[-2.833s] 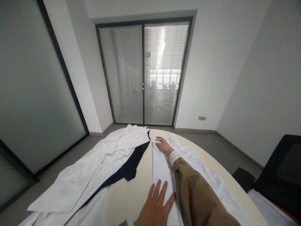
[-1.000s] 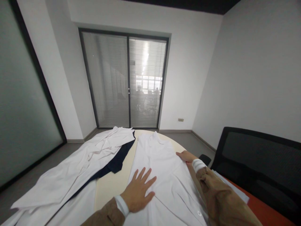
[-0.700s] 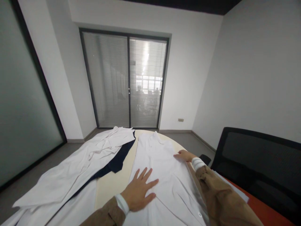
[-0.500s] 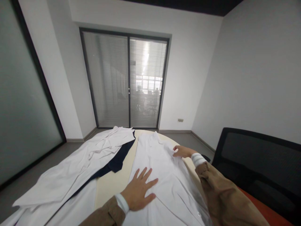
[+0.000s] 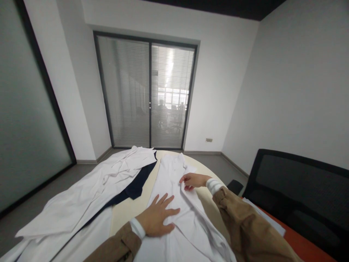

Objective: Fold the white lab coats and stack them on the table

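A long white garment (image 5: pixel 169 174), which looks like a coat or shirt, lies lengthwise on the round cream table (image 5: pixel 128 217). My left hand (image 5: pixel 158 215) rests flat on it with the fingers spread. Farther up, my right hand (image 5: pixel 192 180) pinches the garment's right edge, which is lifted and folded inward over the body. A raised crease runs from these fingertips toward the near side. Part of the right thumb is hard to make out against the cloth.
To the left, another white garment (image 5: pixel 89 196) lies over a dark navy cloth (image 5: pixel 136 185), its near end draping down. A black mesh chair (image 5: pixel 300 196) with an orange-red seat (image 5: pixel 308 240) stands at the right. Beyond the table is a glass partition (image 5: pixel 147 91) with blinds.
My right hand has moved left, carrying the garment's right edge inward and baring more tabletop on that side. My left hand stays spread on the cloth, shifted only slightly.
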`<state>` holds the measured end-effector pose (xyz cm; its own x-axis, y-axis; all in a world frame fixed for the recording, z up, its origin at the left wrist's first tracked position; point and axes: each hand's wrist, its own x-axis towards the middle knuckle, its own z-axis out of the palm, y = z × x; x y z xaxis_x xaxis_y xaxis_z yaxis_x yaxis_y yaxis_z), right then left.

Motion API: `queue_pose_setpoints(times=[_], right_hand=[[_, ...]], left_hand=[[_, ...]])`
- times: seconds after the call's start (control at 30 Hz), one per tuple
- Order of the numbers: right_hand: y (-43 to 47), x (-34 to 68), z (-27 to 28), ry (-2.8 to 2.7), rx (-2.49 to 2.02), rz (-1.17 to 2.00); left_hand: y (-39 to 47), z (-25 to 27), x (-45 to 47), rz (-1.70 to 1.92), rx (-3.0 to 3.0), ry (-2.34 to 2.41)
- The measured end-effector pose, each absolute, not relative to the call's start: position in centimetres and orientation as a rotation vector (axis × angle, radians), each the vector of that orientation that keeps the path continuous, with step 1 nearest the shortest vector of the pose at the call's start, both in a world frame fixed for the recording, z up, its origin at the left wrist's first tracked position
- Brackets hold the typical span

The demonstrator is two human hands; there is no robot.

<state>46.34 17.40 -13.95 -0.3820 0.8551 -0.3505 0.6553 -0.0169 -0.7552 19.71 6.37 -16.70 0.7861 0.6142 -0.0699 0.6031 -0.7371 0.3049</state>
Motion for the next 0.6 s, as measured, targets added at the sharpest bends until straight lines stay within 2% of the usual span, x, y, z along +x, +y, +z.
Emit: queue_pose_setpoints(times=[0.07, 0.27, 0.47, 0.6], right_hand=[[17.3, 46.1, -14.5, -2.176, -1.517, 1.340], [17.6, 45.3, -16.2, -2.476, -1.442, 0.682], [18.3, 44.3, -17.5, -2.435, -1.418, 0.476], [18.4, 43.9, -18.5, -2.416, -1.382, 0.458]], left_hand=[[6.6, -16.3, 19.3, 0.031, 2.651, 0.938], [6.6, -16.9, 19.3, 0.144, 2.682, 0.948], [6.6, -17.6, 19.4, 0.212, 2.696, 0.929], [6.5, -17.3, 19.5, 0.196, 2.688, 0.931]])
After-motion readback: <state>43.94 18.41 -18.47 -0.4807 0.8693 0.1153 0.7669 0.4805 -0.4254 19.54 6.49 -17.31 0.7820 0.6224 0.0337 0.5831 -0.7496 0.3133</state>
